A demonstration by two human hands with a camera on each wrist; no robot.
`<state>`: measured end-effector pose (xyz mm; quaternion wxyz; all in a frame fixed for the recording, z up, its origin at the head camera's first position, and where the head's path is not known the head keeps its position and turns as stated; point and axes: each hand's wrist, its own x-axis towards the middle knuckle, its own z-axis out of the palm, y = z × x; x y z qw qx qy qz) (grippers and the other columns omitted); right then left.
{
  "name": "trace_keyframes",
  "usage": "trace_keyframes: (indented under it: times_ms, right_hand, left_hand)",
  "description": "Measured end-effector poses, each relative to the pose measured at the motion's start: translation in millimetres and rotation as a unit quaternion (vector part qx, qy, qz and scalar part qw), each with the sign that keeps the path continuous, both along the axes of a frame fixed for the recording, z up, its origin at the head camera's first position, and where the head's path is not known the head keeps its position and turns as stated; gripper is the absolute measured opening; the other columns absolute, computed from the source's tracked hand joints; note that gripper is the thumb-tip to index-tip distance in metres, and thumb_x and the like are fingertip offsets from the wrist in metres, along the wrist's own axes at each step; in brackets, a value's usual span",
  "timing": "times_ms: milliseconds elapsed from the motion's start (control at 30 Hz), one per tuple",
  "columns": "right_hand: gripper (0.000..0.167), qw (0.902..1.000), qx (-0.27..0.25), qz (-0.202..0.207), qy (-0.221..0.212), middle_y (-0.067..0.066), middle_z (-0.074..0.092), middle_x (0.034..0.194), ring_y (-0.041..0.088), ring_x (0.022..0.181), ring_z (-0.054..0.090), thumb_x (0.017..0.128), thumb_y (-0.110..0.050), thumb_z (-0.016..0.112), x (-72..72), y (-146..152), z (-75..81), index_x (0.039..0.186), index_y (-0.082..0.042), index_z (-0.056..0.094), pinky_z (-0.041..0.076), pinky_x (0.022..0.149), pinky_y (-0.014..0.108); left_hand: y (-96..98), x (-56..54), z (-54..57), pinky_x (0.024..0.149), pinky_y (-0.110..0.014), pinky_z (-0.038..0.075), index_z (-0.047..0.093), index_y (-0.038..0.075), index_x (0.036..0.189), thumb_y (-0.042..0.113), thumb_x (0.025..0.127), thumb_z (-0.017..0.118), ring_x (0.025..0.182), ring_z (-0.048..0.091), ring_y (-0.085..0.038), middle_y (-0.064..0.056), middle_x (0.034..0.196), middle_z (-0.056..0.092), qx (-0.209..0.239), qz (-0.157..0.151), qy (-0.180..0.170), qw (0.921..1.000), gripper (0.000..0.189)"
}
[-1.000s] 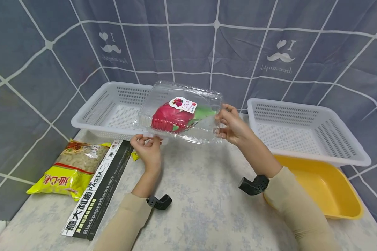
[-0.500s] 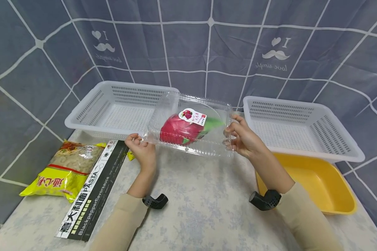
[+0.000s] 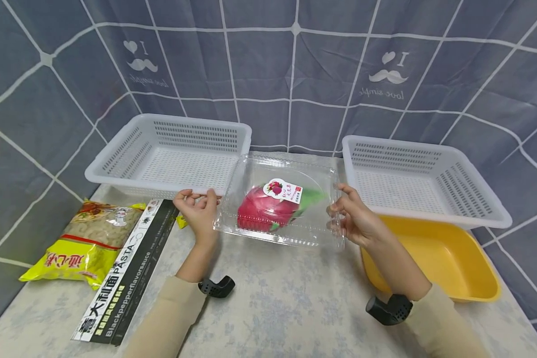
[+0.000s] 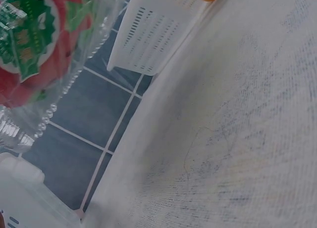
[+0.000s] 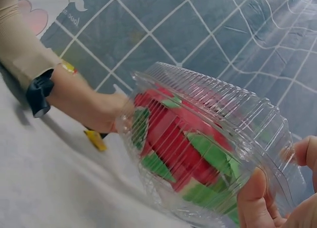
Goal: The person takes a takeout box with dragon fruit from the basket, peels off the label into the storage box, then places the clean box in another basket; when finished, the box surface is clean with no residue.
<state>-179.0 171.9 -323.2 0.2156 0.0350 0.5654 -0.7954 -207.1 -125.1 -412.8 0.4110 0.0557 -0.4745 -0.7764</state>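
A clear plastic clamshell box holds a red dragon fruit with green leaf tips and a white label on the lid. My right hand pinches the box's right edge, thumb and fingers showing through the plastic in the right wrist view. The box is raised over the table; its green underside sticker shows in the left wrist view. My left hand is beside the box's left edge, fingers loosely bent in front of the left white basket's rim.
A second white basket stands at the right, with a yellow basin in front of it. A bag of macaroni and a long black-and-white pasta box lie at the left. A patterned curtain hangs behind.
The box with the dragon fruit has come down and to the right, towards me, away from the left basket. My right hand travels with it; my left hand stays near the basket's front.
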Motion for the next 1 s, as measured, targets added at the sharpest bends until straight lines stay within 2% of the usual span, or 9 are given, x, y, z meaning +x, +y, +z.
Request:
trace_keyframes:
  times_ms: [167,300,467,633,833,1000]
  right_hand:
    - [0.057,0.9999,-0.001,0.013,0.002,0.002,0.047,0.073,0.015,0.049,0.052,0.085,0.002,0.045,5.8,5,-8.6,0.131,-0.023,0.022,0.042,0.04,0.015]
    - [0.057,0.9998,0.014,0.015,0.004,0.002,0.047,0.072,0.014,0.05,0.049,0.085,0.002,0.045,8.2,9,-14.6,0.132,-0.021,0.022,0.039,0.041,0.014]
    - [0.061,0.9994,0.027,0.021,0.011,0.002,0.047,0.074,0.012,0.053,0.051,0.084,0.003,0.046,11.1,13,-22.5,0.135,-0.017,0.02,0.047,0.044,0.016]
    - [0.064,0.9987,0.042,0.025,0.016,0.003,0.047,0.076,0.012,0.051,0.053,0.083,0.002,0.048,14.3,14,-28.4,0.137,-0.014,0.017,0.048,0.043,0.017]
    - [0.061,0.9987,0.039,0.033,0.003,0.003,0.049,0.076,0.012,0.05,0.053,0.083,0.002,0.049,19.5,14,-35.5,0.133,-0.017,0.021,0.05,0.046,0.017]
    - [0.055,0.9989,0.037,0.029,-0.001,0.001,0.05,0.073,0.01,0.048,0.053,0.084,0.001,0.049,23.8,13,-43.6,0.13,-0.019,0.025,0.045,0.042,0.015]
  left_hand:
    - [-1.8,-1.4,-1.5,0.053,-0.019,0.051,0.03,0.005,0.105,-0.013,0.084,0.057,0.051,0.059,-0.01,-0.011,0.084,0.046,-0.02,0.005,0.003,0.9998,0.038]
    - [-1.8,-2.5,-2.2,0.052,-0.02,0.051,0.031,0.005,0.105,-0.013,0.084,0.057,0.05,0.058,-0.01,-0.011,0.085,0.046,-0.014,0.007,0.0,0.9999,0.038]
    - [-1.7,-2.7,-1.1,0.052,-0.02,0.052,0.031,0.004,0.106,-0.013,0.084,0.057,0.05,0.057,-0.01,-0.012,0.086,0.046,-0.003,0.005,-0.005,1.0,0.039]
    - [-1.5,-2.2,0.6,0.052,-0.02,0.052,0.03,0.005,0.105,-0.013,0.084,0.057,0.051,0.057,-0.01,-0.012,0.087,0.045,0.001,-0.002,-0.001,1.0,0.038]
    - [-1.7,-1.8,-0.3,0.052,-0.021,0.052,0.031,0.005,0.105,-0.013,0.084,0.057,0.051,0.058,-0.011,-0.012,0.087,0.045,-0.005,-0.003,0.001,1.0,0.038]
    - [-2.0,-1.8,-0.8,0.053,-0.021,0.052,0.031,0.005,0.105,-0.013,0.084,0.057,0.051,0.058,-0.01,-0.012,0.087,0.044,-0.004,-0.003,-0.002,1.0,0.038]
